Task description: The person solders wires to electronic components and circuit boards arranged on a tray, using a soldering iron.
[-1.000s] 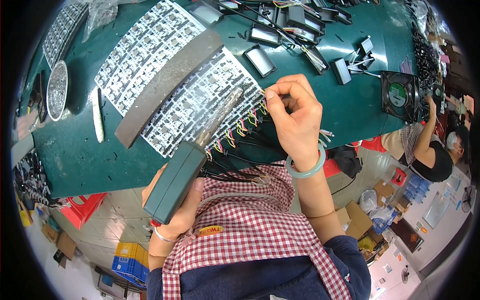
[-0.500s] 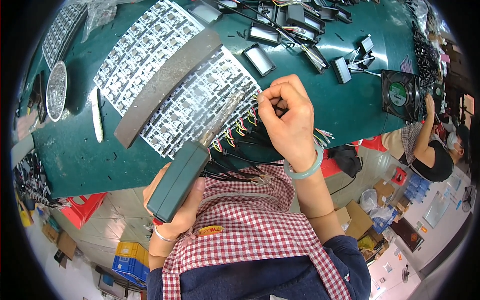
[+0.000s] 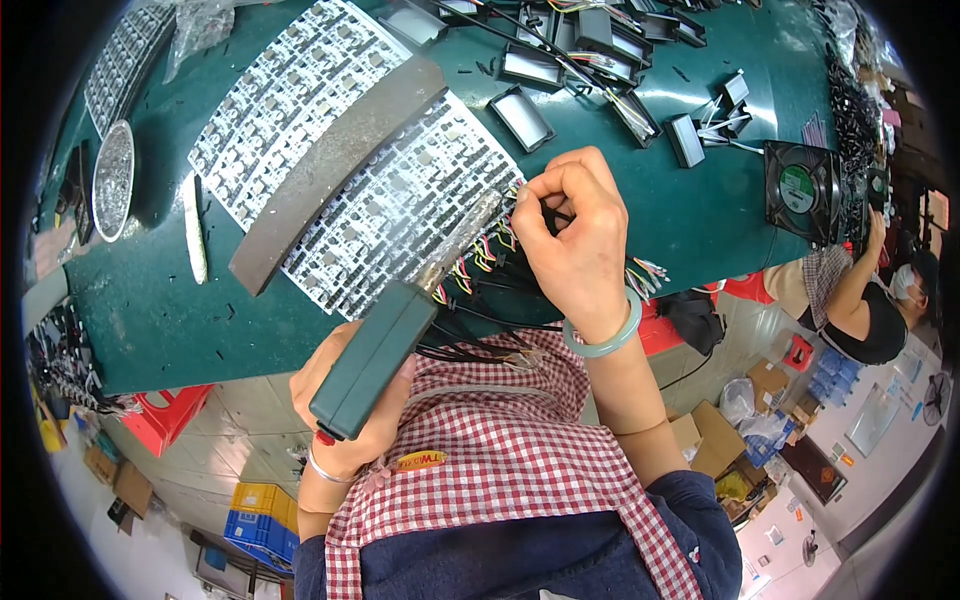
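Green Tool (image 3: 372, 365) Is Lying Along the Board Sheet (image 3: 440, 150), Beside Pinching Fingers

The left hand (image 3: 378, 428) is wrapping firmly around the tool's thick handle, fingers closing on both sides. Its worn, metallic-looking bar (image 3: 465, 243) is pointing up and to the right, reaching over the lower right edge of the white-and-dark board sheet. I cannot tell whether the tip is touching it.

The right hand (image 3: 582, 228) is pressing thumb and index finger together near that tip, and they seem to be pinching a dark cable (image 3: 556, 213) by its thin end; the exact contact is hiding under the fingers. A pale green bangle (image 3: 605, 335) is circling this wrist.

Along the same edge, coloured wires (image 3: 481, 255) are standing in small bunches, and black cables (image 3: 465, 345) are hanging toward the checked apron (image 3: 490, 440). A dark curved bar (image 3: 340, 172) is lying across the sheet.

Farther out, open black boxes (image 3: 521, 119) are lying on the green table (image 3: 270, 335), and a fan (image 3: 800, 192) is standing at right.
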`<state>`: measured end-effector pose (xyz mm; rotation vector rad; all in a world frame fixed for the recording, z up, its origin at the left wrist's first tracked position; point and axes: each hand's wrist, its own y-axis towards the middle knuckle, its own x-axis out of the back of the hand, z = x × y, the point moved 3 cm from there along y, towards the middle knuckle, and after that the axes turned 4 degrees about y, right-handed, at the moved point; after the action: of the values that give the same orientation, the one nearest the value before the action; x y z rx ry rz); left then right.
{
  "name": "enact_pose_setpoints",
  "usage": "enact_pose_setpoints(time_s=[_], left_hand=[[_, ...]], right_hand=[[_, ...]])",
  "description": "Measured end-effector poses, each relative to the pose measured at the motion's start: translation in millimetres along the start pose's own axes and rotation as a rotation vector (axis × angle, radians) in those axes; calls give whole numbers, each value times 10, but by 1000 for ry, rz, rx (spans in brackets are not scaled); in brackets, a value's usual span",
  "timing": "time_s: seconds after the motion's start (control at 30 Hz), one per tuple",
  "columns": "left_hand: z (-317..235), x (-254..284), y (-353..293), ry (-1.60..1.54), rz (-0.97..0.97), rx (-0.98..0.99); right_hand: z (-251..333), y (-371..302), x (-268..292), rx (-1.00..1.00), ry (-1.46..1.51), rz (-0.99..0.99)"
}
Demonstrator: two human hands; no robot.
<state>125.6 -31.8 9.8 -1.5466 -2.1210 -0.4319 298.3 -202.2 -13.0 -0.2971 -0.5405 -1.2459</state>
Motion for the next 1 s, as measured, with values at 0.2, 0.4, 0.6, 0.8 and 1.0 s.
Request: enact_pose_setpoints(time_s=[0.2, 0.4, 0.6, 0.8, 1.0], left_hand=[[-58, -18, 64, 19, -2, -4], [-64, -15, 88, 33, -9, -68], [-77, -7, 93, 50, 1, -78], [-75, -2, 99, 30, 32, -13], [-35, 2, 38, 111, 6, -114]], right_hand=[[-1, 7, -8, 24, -23, -3], [-7, 3, -19, 20, -27, -18], [-11, 2, -26, 36, -36, -26], [-12, 4, -24, 43, -43, -24], [-7, 5, -26, 43, -46, -24]])
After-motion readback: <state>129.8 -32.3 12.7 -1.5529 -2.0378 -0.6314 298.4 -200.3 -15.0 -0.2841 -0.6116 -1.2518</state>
